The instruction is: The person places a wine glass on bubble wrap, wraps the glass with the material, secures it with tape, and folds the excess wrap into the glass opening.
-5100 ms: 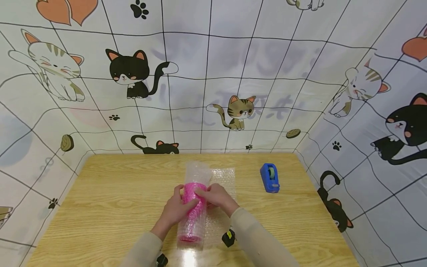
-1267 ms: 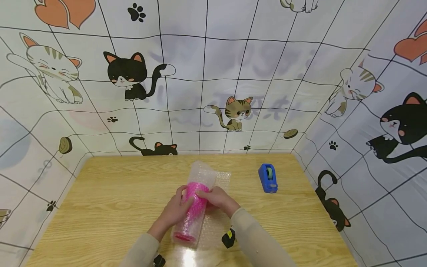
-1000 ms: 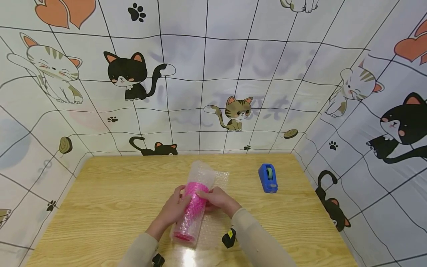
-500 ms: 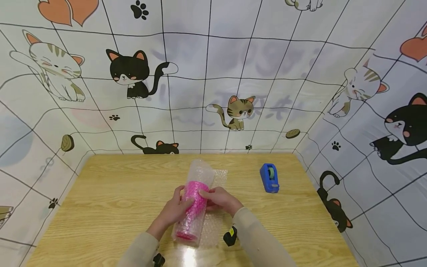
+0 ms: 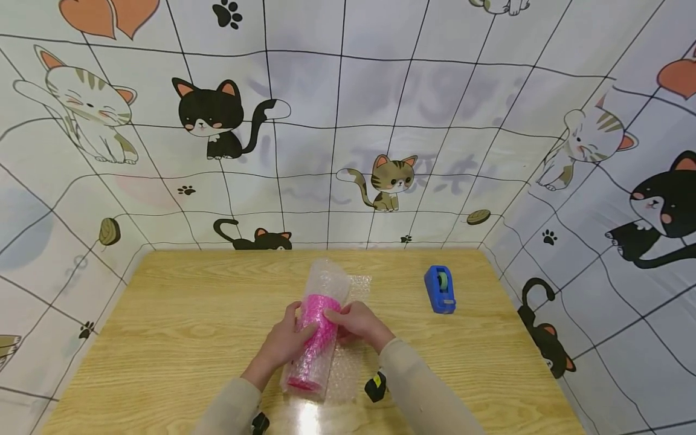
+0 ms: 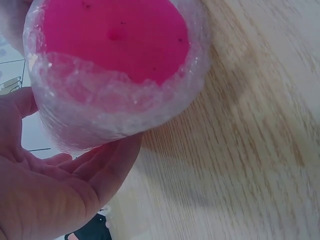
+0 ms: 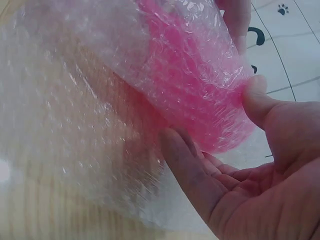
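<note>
A bright pink cylinder (image 5: 319, 329) lies on the table, rolled in clear bubble wrap (image 5: 326, 279) that sticks out past its far end. Its near end shows as a flat pink disc (image 6: 115, 35) with a small bump in the middle. My left hand (image 5: 285, 340) grips the roll from the left, thumb on top and fingers curled beneath its side. From the right my right hand (image 5: 360, 323) grips it too, thumb pressed on the pink part and fingers low along the side. A loose flap of bubble wrap (image 7: 75, 150) spreads flat to the right of the roll.
A blue tape dispenser (image 5: 439, 290) with a roll of tape stands at the back right of the wooden table (image 5: 206, 314). Cat-printed cloth walls (image 5: 304, 145) enclose the table at the back and sides. Black wrist devices (image 5: 375, 386) hang by the sleeves.
Over five seconds the roll has turned slightly, its far end swinging right, and less loose bubble wrap shows at its right. Both hands keep their grip; in the last half second little differs.
</note>
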`<state>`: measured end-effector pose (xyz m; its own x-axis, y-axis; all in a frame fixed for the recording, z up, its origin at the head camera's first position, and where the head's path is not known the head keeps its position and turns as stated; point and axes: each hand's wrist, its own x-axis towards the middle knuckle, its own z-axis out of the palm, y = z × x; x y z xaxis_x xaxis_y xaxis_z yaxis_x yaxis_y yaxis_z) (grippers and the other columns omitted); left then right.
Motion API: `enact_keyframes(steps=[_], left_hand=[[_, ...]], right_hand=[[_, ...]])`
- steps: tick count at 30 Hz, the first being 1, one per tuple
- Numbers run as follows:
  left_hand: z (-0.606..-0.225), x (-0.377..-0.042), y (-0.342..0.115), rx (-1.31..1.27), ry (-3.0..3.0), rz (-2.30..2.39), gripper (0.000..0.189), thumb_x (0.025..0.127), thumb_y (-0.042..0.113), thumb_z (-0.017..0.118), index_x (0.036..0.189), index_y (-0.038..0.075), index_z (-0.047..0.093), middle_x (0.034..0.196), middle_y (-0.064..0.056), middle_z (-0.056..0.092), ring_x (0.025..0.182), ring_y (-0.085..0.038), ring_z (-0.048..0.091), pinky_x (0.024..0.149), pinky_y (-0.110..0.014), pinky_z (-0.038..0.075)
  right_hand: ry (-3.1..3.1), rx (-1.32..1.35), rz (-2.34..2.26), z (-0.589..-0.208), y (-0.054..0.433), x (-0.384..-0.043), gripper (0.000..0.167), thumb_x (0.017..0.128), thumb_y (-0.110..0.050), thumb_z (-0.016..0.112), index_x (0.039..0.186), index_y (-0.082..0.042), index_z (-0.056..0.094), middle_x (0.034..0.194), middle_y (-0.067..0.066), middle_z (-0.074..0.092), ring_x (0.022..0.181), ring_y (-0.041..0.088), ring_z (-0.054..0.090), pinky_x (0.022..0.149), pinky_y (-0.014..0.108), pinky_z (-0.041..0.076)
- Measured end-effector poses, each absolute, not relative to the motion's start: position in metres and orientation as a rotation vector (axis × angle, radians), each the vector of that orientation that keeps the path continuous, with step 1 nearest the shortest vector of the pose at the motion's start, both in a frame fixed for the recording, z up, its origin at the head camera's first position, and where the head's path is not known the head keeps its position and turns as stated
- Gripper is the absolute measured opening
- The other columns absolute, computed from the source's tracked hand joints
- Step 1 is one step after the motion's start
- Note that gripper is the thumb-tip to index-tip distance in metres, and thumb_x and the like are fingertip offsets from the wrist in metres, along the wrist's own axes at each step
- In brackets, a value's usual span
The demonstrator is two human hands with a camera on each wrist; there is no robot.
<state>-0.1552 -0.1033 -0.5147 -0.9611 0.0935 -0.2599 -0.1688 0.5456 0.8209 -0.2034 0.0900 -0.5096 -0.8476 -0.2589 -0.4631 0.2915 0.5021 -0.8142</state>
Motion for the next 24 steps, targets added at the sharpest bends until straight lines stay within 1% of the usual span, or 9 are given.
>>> enact_keyframes(steps=[3,6,9,12,14,16,19,22,24], left_hand=[[-0.512,-0.155,-0.102,-0.078,2.547,1.342,0.074,0.093,0.046,0.060,0.149,0.009,0.029,0.132,-0.028,0.056,0.106,-0.038,0.065,0.081,-0.048,0.056],[-0.510,-0.154,-0.101,-0.090,2.578,1.309,0.074,0.093,0.046,0.060,0.148,0.007,0.030,0.132,-0.029,0.056,0.109,-0.042,0.063,0.083,-0.051,0.055],[-0.509,-0.154,-0.100,-0.092,2.600,1.289,0.072,0.093,0.046,0.060,0.147,0.007,0.032,0.131,-0.028,0.057,0.110,-0.042,0.063,0.084,-0.052,0.055],[-0.509,-0.154,-0.098,-0.086,2.617,1.285,0.072,0.092,0.046,0.061,0.146,0.007,0.034,0.131,-0.027,0.058,0.111,-0.041,0.062,0.086,-0.053,0.054],[-0.510,-0.155,-0.097,-0.079,2.628,1.290,0.072,0.092,0.046,0.062,0.146,0.008,0.035,0.131,-0.026,0.058,0.112,-0.041,0.062,0.086,-0.053,0.054],[-0.511,-0.155,-0.096,-0.071,2.638,1.291,0.072,0.091,0.046,0.063,0.145,0.008,0.035,0.131,-0.025,0.058,0.112,-0.040,0.062,0.087,-0.053,0.054],[-0.513,-0.154,-0.095,-0.067,2.647,1.292,0.072,0.091,0.046,0.064,0.145,0.009,0.036,0.131,-0.023,0.059,0.113,-0.039,0.062,0.087,-0.052,0.054],[-0.515,-0.154,-0.094,-0.065,2.644,1.301,0.072,0.090,0.047,0.064,0.146,0.011,0.036,0.132,-0.023,0.058,0.113,-0.038,0.061,0.087,-0.052,0.054],[-0.516,-0.153,-0.094,-0.059,2.631,1.321,0.072,0.090,0.048,0.064,0.146,0.011,0.036,0.133,-0.023,0.057,0.114,-0.038,0.061,0.086,-0.052,0.054]], right_hand=[[2.349,0.015,-1.245,-0.504,0.087,-0.202,0.048,0.088,-0.048,0.067,0.082,-0.001,0.064,0.077,0.016,0.068,0.065,0.025,0.068,0.060,0.036,0.058],[2.462,-0.017,-1.148,-0.498,0.084,-0.200,0.047,0.089,-0.048,0.065,0.072,-0.004,0.062,0.074,0.017,0.068,0.061,0.026,0.066,0.051,0.030,0.051],[2.488,-0.049,-1.113,-0.491,0.081,-0.198,0.043,0.090,-0.045,0.064,0.071,-0.007,0.060,0.076,0.019,0.068,0.064,0.028,0.065,0.053,0.033,0.052],[2.429,-0.053,-1.152,-0.486,0.080,-0.197,0.043,0.090,-0.046,0.063,0.081,-0.004,0.063,0.081,0.018,0.069,0.072,0.031,0.068,0.065,0.041,0.057],[2.406,-0.046,-1.170,-0.485,0.079,-0.196,0.050,0.089,-0.051,0.063,0.088,0.000,0.064,0.082,0.017,0.067,0.074,0.032,0.068,0.069,0.045,0.058],[2.419,-0.039,-1.161,-0.488,0.078,-0.195,0.058,0.087,-0.055,0.063,0.094,0.002,0.064,0.082,0.013,0.066,0.074,0.030,0.068,0.068,0.043,0.057],[2.462,-0.010,-1.131,-0.493,0.076,-0.195,0.064,0.085,-0.059,0.064,0.099,0.003,0.063,0.080,0.010,0.064,0.072,0.028,0.067,0.066,0.040,0.056],[2.455,0.016,-1.149,-0.497,0.075,-0.195,0.065,0.084,-0.058,0.065,0.103,0.005,0.062,0.080,0.010,0.064,0.071,0.026,0.068,0.067,0.040,0.057],[2.426,0.026,-1.178,-0.497,0.076,-0.195,0.064,0.085,-0.057,0.065,0.102,0.005,0.062,0.079,0.011,0.065,0.069,0.026,0.069,0.068,0.041,0.058]])
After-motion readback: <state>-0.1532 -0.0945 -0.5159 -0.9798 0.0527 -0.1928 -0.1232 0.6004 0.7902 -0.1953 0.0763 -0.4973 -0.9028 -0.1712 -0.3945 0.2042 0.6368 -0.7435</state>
